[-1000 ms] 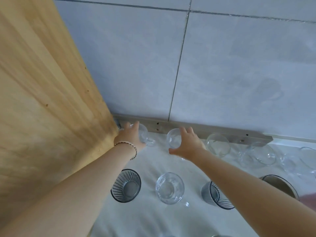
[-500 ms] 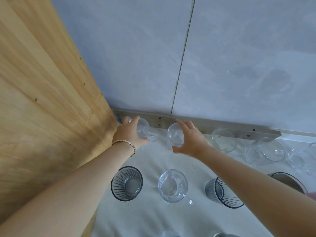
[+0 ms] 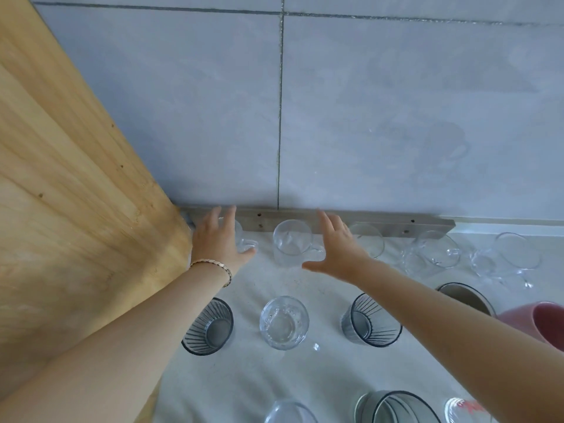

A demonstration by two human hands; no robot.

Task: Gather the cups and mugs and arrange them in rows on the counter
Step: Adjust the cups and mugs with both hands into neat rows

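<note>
On the white counter (image 3: 256, 380) a back row of clear glass mugs runs along the wall. My left hand (image 3: 218, 241) is at the corner mug (image 3: 242, 239), fingers straightened and spread over it, not closed round it. My right hand (image 3: 337, 248) hovers open just right of the second clear mug (image 3: 291, 242), apart from it, and partly covers a third clear glass (image 3: 370, 244). Further clear mugs (image 3: 436, 251) (image 3: 515, 254) stand to the right. The middle row holds a grey ribbed glass (image 3: 210, 328), a clear tumbler (image 3: 283, 322) and another grey ribbed glass (image 3: 372, 323).
A wooden panel (image 3: 76, 209) closes off the left side and a tiled wall (image 3: 366, 117) with a metal strip (image 3: 427, 222) the back. A pink mug (image 3: 540, 325) and a metal-rimmed cup (image 3: 467, 296) are at the right. More glasses (image 3: 396, 407) stand at the bottom edge.
Both hands have let go of the two clear mugs by the wall. The fingers have opened, and the right hand has drawn off to the right of its mug.
</note>
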